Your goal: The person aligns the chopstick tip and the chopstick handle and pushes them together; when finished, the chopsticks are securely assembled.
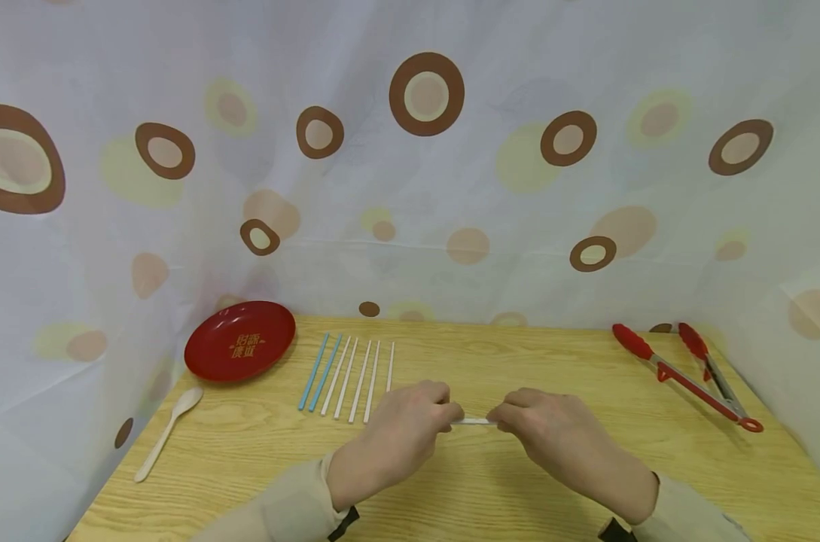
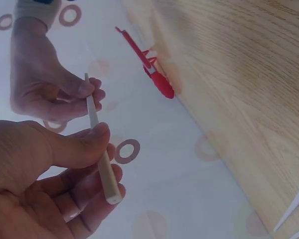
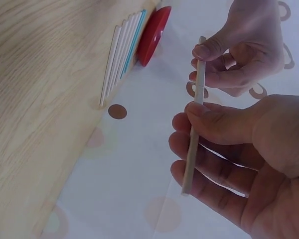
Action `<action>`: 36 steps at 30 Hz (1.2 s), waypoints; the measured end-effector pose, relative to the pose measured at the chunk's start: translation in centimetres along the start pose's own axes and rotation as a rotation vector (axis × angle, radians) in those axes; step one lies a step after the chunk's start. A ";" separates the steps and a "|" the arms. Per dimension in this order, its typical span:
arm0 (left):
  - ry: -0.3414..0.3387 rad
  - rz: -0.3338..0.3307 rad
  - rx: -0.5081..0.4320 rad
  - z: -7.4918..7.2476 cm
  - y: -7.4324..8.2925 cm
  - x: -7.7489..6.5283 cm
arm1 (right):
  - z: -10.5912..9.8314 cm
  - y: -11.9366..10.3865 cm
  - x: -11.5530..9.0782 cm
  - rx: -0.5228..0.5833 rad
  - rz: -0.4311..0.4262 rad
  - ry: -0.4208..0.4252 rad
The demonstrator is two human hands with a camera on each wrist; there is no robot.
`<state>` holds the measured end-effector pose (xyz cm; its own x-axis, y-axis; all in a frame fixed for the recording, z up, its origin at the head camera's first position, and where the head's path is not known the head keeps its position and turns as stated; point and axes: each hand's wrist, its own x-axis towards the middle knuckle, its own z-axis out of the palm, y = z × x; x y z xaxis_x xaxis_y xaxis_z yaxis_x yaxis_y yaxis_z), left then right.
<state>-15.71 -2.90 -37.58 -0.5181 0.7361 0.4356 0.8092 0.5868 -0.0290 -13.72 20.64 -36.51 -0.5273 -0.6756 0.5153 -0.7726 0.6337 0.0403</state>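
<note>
A white chopstick (image 1: pixel 475 421) is held level above the table between my two hands. My left hand (image 1: pixel 406 429) pinches its thicker, square-ended half between thumb and fingers, as the left wrist view shows with the chopstick (image 2: pixel 107 177) close up. On the thinner half, my right hand (image 1: pixel 559 429) has a similar pinch; in the right wrist view the chopstick (image 3: pixel 191 154) runs along the fingers. A short stretch shows between the hands. Beyond my left hand lie several white chopsticks (image 1: pixel 361 380) and two blue chopsticks (image 1: pixel 324 373), side by side in a row.
At the back left, a red plate (image 1: pixel 209 350) with gold lettering leans against the patterned curtain (image 1: pixel 355 188). A pale spoon (image 1: pixel 162 442) lies near the left edge of the wooden table (image 1: pixel 518 369). Red-tipped tongs (image 1: pixel 697 391) rest spread apart on the right side.
</note>
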 end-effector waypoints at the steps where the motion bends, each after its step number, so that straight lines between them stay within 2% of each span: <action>1: 0.009 0.010 0.003 0.0 0.0 0.0 | 0.0 0.0 0.0 0.000 -0.001 -0.001; 9: 0.048 0.060 -0.005 0.4 0.0 0.1 | 0.1 -0.2 0.3 -0.015 -0.013 -0.002; 13: 0.097 0.041 -0.033 0.8 0.0 0.0 | 0.6 -0.3 0.5 -0.032 -0.032 -0.005; 16: 0.110 0.002 -0.045 1.1 0.2 -0.2 | 0.8 -0.2 0.6 -0.039 -0.047 -0.006; 20: 0.067 -0.080 -0.046 1.2 0.4 -0.2 | 1.1 0.2 1.0 -0.082 -0.057 -0.023; 24: -0.054 -0.194 -0.110 1.1 0.8 0.1 | 1.6 0.9 1.6 -0.140 -0.079 -0.068; 26: -0.126 -0.258 -0.203 1.2 0.8 0.3 | 2.1 1.3 2.0 -0.158 -0.102 -0.083; 29: -0.204 -0.355 -0.428 1.5 0.3 0.4 | 2.9 2.0 2.7 -0.156 -0.136 -0.104; 33: -0.232 -0.459 -0.753 2.5 -1.0 0.3 | 4.1 3.1 3.8 -0.138 -0.154 -0.135; 36: -0.223 -0.523 -0.933 3.5 -2.0 0.2 | 4.9 3.7 4.4 -0.128 -0.154 -0.144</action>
<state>-18.37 -2.79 -40.57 -0.8214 0.5700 0.0202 0.3171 0.4270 0.8469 -20.64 18.18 -38.32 -0.4588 -0.8087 0.3680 -0.8014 0.5555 0.2218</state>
